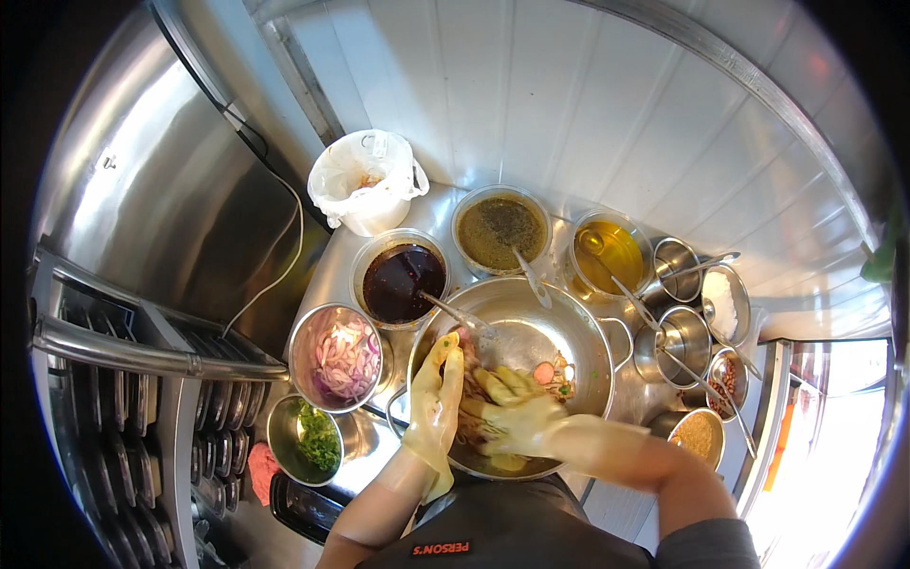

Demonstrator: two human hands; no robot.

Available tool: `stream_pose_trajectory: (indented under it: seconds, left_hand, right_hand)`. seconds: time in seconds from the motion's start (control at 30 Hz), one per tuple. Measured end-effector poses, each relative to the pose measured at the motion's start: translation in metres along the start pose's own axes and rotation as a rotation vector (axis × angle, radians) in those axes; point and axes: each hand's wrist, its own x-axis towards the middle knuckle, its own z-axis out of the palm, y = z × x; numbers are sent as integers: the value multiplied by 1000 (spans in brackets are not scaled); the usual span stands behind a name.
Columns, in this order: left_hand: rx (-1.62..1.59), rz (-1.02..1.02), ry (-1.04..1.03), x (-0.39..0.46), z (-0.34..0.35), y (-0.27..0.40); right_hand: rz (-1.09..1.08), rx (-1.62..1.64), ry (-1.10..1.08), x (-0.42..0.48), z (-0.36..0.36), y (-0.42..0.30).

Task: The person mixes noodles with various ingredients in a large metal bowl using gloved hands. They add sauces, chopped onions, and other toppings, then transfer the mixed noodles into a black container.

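A wide steel pot (583, 341) with side handles stands before me. At its left side, both my hands, in translucent yellowish gloves, are at a mass of mixed brownish food (469, 419). My left hand (437, 391) stands on edge along the left of the mass, its fingers near the pot wall; its palm side is partly hidden. My right hand (515, 412) lies over the food with fingers spread, blurred by motion. To its right, an orange round slice (544, 373) and several small bits of food lie on the pot's bottom.
Around the pot stand tubs of dark sauce (402, 281), greenish-brown liquid (498, 227) and yellow oil (611, 249), each with a ladle. Bowls of sliced onions (347, 361) and chopped greens (318, 437) are left. Steel containers (672, 345) crowd the right; a bag-lined bin (370, 192) stands behind.
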Motion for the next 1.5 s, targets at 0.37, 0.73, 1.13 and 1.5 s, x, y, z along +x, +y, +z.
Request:
stream_pose_trajectory:
  seconds: [0.37, 0.73, 1.13, 1.5]
  left_hand:
    - [221, 125, 119, 1, 3, -21]
    - [162, 25, 146, 0, 7, -17]
    - [267, 50, 134, -4, 9, -10]
    - [214, 27, 153, -9, 12, -17]
  right_hand:
    - [-60, -87, -70, 4, 26, 30]
    - [-58, -176, -121, 3, 25, 28]
    - [-231, -270, -122, -5, 57, 59]
    - [-121, -237, -182, -15, 9, 64]
